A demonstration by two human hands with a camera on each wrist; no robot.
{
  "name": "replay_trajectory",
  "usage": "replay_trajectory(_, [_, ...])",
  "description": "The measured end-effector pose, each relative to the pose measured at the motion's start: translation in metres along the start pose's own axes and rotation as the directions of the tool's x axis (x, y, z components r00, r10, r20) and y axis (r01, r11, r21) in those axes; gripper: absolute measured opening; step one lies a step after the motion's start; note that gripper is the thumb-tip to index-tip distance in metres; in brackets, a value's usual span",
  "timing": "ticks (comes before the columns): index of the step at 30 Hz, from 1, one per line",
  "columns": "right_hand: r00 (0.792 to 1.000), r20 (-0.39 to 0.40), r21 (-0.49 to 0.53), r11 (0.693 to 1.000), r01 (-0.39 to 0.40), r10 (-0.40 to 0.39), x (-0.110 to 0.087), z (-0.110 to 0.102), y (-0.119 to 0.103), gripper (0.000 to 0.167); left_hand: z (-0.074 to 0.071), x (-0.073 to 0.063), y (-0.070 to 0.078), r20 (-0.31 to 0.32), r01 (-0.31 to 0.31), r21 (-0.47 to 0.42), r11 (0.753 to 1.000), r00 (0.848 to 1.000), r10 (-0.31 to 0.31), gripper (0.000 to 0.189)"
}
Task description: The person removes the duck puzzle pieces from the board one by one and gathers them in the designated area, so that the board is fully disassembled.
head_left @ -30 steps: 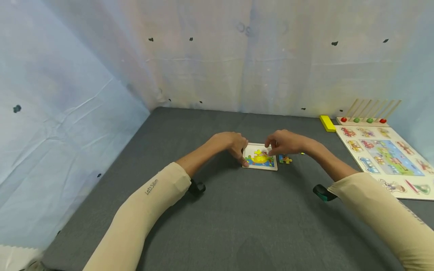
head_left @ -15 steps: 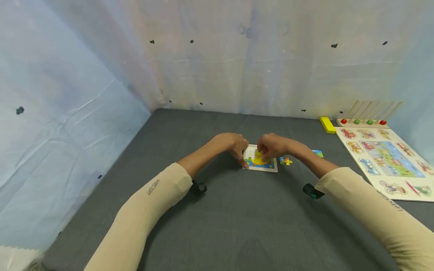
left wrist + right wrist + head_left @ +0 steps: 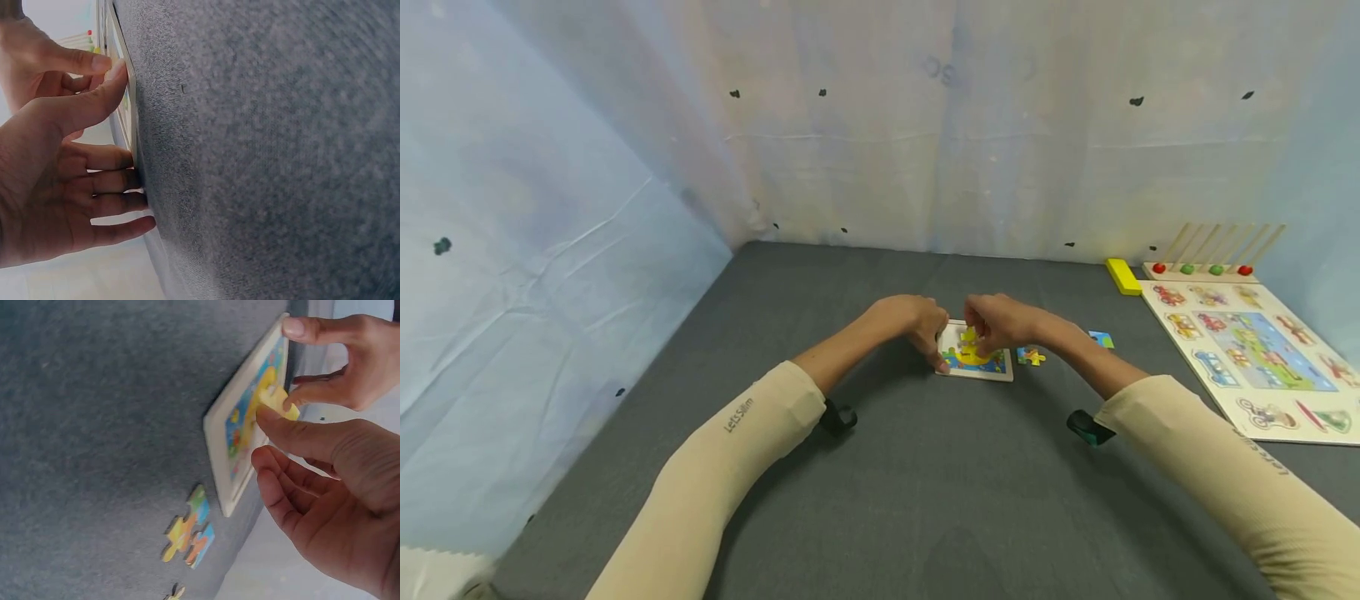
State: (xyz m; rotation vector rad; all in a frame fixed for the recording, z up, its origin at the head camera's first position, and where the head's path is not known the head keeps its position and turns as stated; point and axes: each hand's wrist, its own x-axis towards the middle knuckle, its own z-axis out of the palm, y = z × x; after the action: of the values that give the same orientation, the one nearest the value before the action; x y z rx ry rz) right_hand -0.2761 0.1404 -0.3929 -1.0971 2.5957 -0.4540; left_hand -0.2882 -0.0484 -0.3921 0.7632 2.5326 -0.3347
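A small jigsaw puzzle tray with a pale wooden rim lies on the dark table, partly filled with a yellow and blue picture. My left hand grips its left side, the thumb at the near corner and a finger by the far corner. Over the tray, my right hand pinches a yellow jigsaw piece between thumb and fingers; the fingers hide part of it. Whether that piece sits flat in the picture I cannot tell. Loose jigsaw pieces lie just right of the tray.
Another loose piece lies behind the right forearm. At the right stand a large picture board, a yellow block and a pegged wooden stand with red and green beads. A draped sheet hangs behind the table.
My right hand has come left and down from the tray's right side to its middle, where it stays over the last half second. The left hand keeps its place on the tray.
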Motion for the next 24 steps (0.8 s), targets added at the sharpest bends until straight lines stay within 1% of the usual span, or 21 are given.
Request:
replay_trajectory(3, [1.0,-0.013,-0.007,1.0,0.002,-0.002,0.001,-0.003,-0.001,0.025,0.0,0.0,0.0,0.006,0.004,0.005,1.0,1.0,-0.004,0.072])
replay_trajectory(8, [1.0,-0.024,0.018,1.0,0.008,-0.008,0.0,-0.006,-0.001,0.011,-0.001,0.0,0.002,0.018,-0.001,0.018,1.0,1.0,0.001,0.075])
replay_trajectory(12, [0.997,-0.073,0.049,0.998,0.027,-0.024,-0.006,-0.008,0.0,0.009,-0.001,-0.001,0.004,0.015,-0.008,0.017,1.0,1.0,0.008,0.074])
replay_trajectory(15, [0.993,-0.121,0.085,0.996,0.019,-0.008,-0.017,-0.012,0.004,0.012,-0.003,-0.002,0.004,0.01,-0.005,0.016,1.0,1.0,0.005,0.073])
replay_trajectory(17, [0.991,-0.137,0.108,0.994,0.011,0.004,-0.027,-0.016,0.009,0.012,-0.004,-0.003,0.004,0.012,-0.005,0.016,1.0,1.0,0.005,0.073])
replay_trajectory(20, [0.991,-0.127,0.135,0.991,-0.017,0.034,-0.044,-0.024,0.02,0.011,-0.004,-0.002,0.003,0.016,-0.02,0.02,1.0,1.0,0.02,0.07])
replay_trajectory(24, [0.993,-0.082,0.149,0.986,-0.073,0.086,-0.067,-0.03,0.042,0.009,-0.001,0.0,0.001,0.005,-0.039,0.03,0.999,0.999,0.039,0.062])
